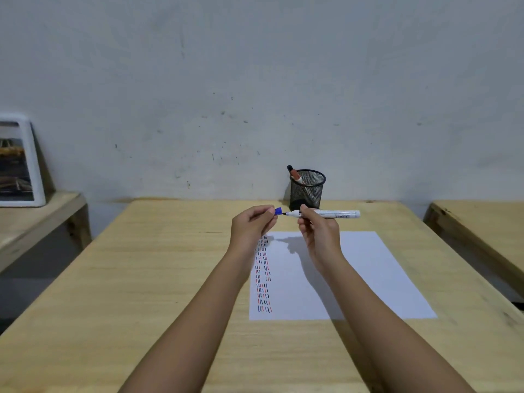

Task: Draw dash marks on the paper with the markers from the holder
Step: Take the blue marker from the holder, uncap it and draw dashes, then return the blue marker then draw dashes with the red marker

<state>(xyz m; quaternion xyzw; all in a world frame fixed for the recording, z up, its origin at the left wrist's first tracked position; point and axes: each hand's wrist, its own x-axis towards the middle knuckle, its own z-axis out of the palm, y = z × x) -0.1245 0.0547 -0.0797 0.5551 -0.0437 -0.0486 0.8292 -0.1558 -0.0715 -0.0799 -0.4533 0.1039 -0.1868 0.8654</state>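
Observation:
A white sheet of paper lies on the wooden table, with columns of red, blue and black dash marks along its left edge. My right hand holds a white marker level above the paper's far edge, its bare tip pointing left. My left hand pinches the blue cap, just off the tip. A black mesh holder stands at the table's far edge with a red-capped marker and a black-capped one in it.
A framed picture leans against the wall on a lower wooden bench at the left. Another wooden table stands at the right, across a gap. A grey wall rises right behind the holder.

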